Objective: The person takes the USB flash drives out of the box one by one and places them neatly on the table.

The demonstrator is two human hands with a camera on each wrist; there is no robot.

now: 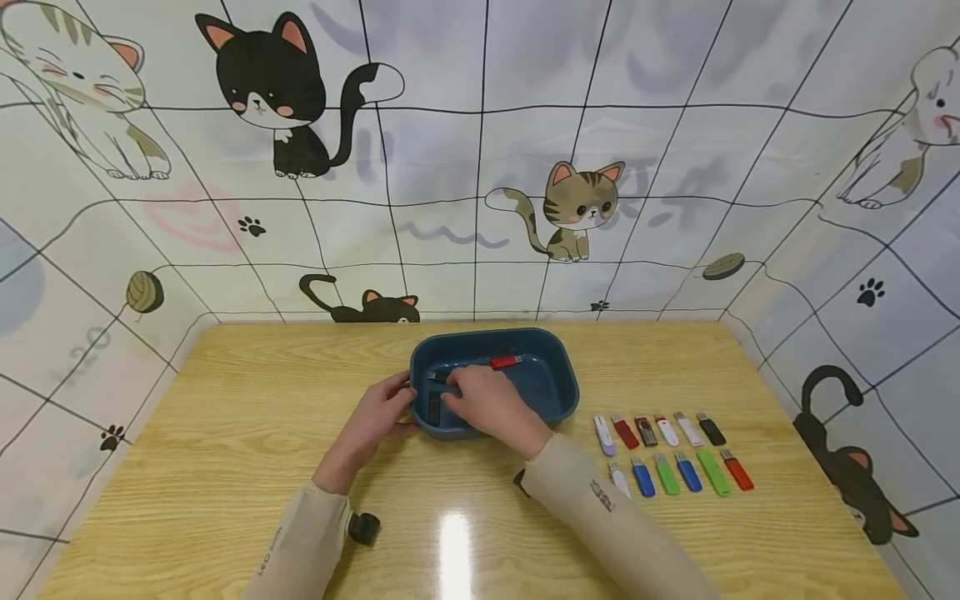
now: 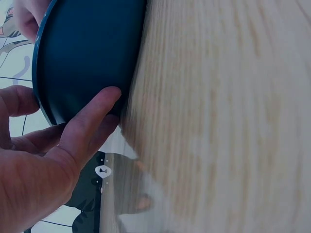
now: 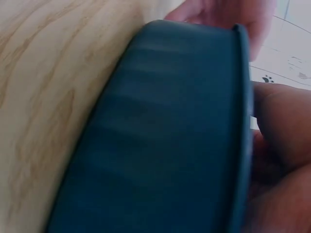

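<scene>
A dark blue plastic bin stands at the middle of the table. My left hand rests against its left end; in the left wrist view its fingers touch the outer wall and rim. Over the near wall reaches my right hand, its fingertips at a black USB flash drive lying crosswise inside. The thumb stands apart from the forefinger, close to a second black USB flash drive. Farther back in the bin lies a red USB flash drive. The bin's wall hides the right fingertips in the right wrist view.
Right of the bin, two rows of USB flash drives lie on the wooden table, among them a green one, a red one and a black one. A cat-patterned cloth encloses the back and sides.
</scene>
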